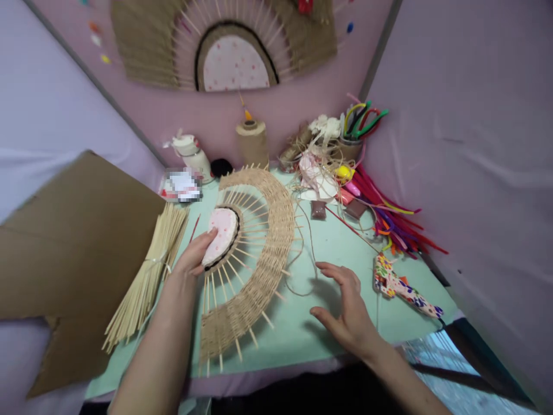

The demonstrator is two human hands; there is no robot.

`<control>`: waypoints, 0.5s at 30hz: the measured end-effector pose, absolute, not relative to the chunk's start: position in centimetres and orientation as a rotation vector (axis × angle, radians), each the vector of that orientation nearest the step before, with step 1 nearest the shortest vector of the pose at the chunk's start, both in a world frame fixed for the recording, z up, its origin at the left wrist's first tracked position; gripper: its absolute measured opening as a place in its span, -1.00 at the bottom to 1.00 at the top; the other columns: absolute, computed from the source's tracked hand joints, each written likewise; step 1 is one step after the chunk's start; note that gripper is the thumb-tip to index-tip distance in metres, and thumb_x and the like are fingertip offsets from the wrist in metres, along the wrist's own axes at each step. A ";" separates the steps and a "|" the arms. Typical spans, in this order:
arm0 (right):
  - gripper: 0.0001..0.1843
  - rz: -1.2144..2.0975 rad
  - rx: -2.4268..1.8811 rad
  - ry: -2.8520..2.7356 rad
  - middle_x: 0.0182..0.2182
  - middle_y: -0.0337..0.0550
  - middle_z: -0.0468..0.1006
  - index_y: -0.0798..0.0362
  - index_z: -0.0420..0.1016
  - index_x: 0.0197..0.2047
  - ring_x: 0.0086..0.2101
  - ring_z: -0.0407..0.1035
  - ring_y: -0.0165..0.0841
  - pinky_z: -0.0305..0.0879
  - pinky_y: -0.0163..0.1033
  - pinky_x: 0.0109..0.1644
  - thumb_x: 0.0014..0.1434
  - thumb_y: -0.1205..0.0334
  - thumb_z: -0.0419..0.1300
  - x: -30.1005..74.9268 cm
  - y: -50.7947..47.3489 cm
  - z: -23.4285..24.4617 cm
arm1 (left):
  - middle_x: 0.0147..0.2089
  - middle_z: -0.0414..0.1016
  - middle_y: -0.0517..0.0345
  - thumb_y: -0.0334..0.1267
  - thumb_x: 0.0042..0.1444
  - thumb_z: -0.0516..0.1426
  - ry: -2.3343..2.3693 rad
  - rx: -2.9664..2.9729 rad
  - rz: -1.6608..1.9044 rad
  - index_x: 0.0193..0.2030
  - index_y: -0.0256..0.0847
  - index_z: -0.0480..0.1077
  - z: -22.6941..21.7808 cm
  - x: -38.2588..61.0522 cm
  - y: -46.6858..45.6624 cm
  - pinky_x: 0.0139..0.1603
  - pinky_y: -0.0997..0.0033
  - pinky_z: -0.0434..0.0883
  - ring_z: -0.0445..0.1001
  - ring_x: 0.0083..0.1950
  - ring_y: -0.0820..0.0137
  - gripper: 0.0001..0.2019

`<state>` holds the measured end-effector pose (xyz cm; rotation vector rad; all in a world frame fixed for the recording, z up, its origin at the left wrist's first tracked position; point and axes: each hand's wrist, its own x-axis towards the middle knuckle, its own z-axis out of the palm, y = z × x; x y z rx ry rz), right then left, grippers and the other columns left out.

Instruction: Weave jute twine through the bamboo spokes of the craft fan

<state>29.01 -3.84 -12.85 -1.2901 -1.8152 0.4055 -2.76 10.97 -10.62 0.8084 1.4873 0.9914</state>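
My left hand (194, 253) grips the pink dotted half-round centre of a woven fan (280, 230), thumb on top and the other fingers hidden beneath. Thin sticks spread from that centre through a wide band of woven tan twine, their tips poking past its outer edge. A loose strand of twine (311, 242) trails from the band's right side and curls over the table. Beside this strand, my right hand (345, 308) hovers with thumb and fingers apart, and I see nothing held in it.
A tied bundle of sticks (147, 276) and brown cardboard (78, 259) lie left. Behind stand a twine spool (253, 144) and a white bottle (192, 155). Pipe cleaners (393, 225) and a flower-patterned glue gun (404, 288) lie right. A larger fan (147, 46) hangs on the wall.
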 end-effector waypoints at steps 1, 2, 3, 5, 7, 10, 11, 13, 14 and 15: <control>-0.46 0.376 -1.286 -1.792 0.09 0.14 0.35 0.03 0.13 0.15 0.09 0.25 -0.05 0.10 0.22 0.17 0.19 0.05 0.20 28.9 -3.0 -12.4 | -0.38 0.62 -0.04 -0.20 0.10 0.21 1.463 0.783 0.973 -0.09 -0.39 0.49 -10.5 -3.0 10.9 -0.43 0.41 0.53 0.58 -0.42 0.30 -0.69; -0.45 0.346 -1.292 -1.741 0.11 0.15 0.33 0.03 0.12 0.17 0.12 0.23 -0.06 0.12 0.20 0.18 0.19 0.07 0.20 28.8 -1.9 -11.8 | -0.37 0.63 -0.04 -0.22 0.10 0.21 1.433 0.754 0.953 -0.08 -0.38 0.50 -10.4 -3.2 10.8 -0.42 0.42 0.54 0.59 -0.42 0.30 -0.70; -0.43 0.329 -1.305 -1.676 0.13 0.16 0.30 0.03 0.11 0.19 0.14 0.21 -0.08 0.14 0.18 0.18 0.19 0.09 0.20 28.6 -0.8 -11.2 | -0.36 0.63 -0.04 -0.24 0.10 0.21 1.402 0.726 0.941 -0.09 -0.38 0.50 -10.2 -3.2 10.7 -0.41 0.43 0.54 0.59 -0.41 0.31 -0.71; -0.36 0.355 -1.335 -1.561 0.16 0.17 0.27 0.04 0.08 0.23 0.17 0.19 -0.10 0.15 0.16 0.20 0.17 0.09 0.22 28.2 1.7 -10.0 | -0.36 0.63 -0.04 -0.28 0.11 0.20 1.355 0.685 0.924 -0.13 -0.38 0.51 -10.1 -3.2 10.2 -0.38 0.46 0.54 0.60 -0.39 0.31 -0.76; -0.26 0.509 -1.360 -1.533 0.14 0.16 0.33 0.05 0.08 0.24 0.13 0.25 -0.10 0.19 0.14 0.19 0.08 0.07 0.28 27.8 4.0 -8.7 | -0.36 0.63 -0.05 -0.30 0.10 0.21 1.325 0.654 0.905 -0.16 -0.38 0.52 -10.0 -3.1 9.8 -0.37 0.47 0.54 0.60 -0.38 0.31 -0.79; -0.47 0.970 -1.334 -1.575 -0.24 -0.02 0.57 0.10 0.26 0.10 -0.24 0.48 -0.22 0.40 -0.01 -0.09 0.11 0.07 0.21 27.5 6.2 -7.1 | -0.32 0.64 -0.06 -0.30 0.10 0.22 1.288 0.636 0.912 -0.17 -0.37 0.51 -10.1 -3.2 9.3 -0.39 0.47 0.53 0.61 -0.37 0.31 -0.80; -0.56 1.094 -1.300 -1.568 -0.39 -0.11 0.56 0.11 0.32 0.03 -0.39 0.46 -0.30 0.41 -0.10 -0.21 0.15 0.07 0.17 27.4 6.4 -6.6 | -0.29 0.64 -0.06 -0.30 0.09 0.22 1.268 0.638 0.929 -0.17 -0.36 0.51 -10.2 -3.4 9.3 -0.37 0.47 0.54 0.61 -0.35 0.31 -0.80; -0.66 1.181 -1.223 -1.512 -0.55 -0.23 0.48 0.11 0.38 -0.07 -0.54 0.36 -0.40 0.36 -0.23 -0.39 0.19 0.05 0.12 27.2 6.5 -5.9 | -0.25 0.64 -0.07 -0.30 0.07 0.24 1.237 0.651 0.968 -0.17 -0.34 0.50 -10.3 -3.6 9.3 -0.32 0.46 0.55 0.62 -0.29 0.30 -0.80; -0.67 1.151 -1.196 -1.478 -0.57 -0.25 0.46 0.11 0.39 -0.09 -0.56 0.33 -0.42 0.32 -0.27 -0.43 0.19 0.04 0.12 27.1 6.4 -5.6 | -0.24 0.64 -0.06 -0.29 0.06 0.25 1.226 0.661 0.988 -0.16 -0.33 0.50 -10.3 -3.8 9.3 -0.29 0.46 0.55 0.62 -0.27 0.29 -0.79; -0.67 1.103 -1.181 -1.450 -0.57 -0.26 0.44 0.11 0.41 -0.10 -0.56 0.30 -0.43 0.29 -0.29 -0.46 0.19 0.04 0.13 26.9 6.2 -5.4 | -0.23 0.64 -0.06 -0.29 0.06 0.25 1.219 0.672 1.008 -0.16 -0.32 0.50 -10.4 -3.9 9.3 -0.26 0.45 0.56 0.62 -0.24 0.29 -0.79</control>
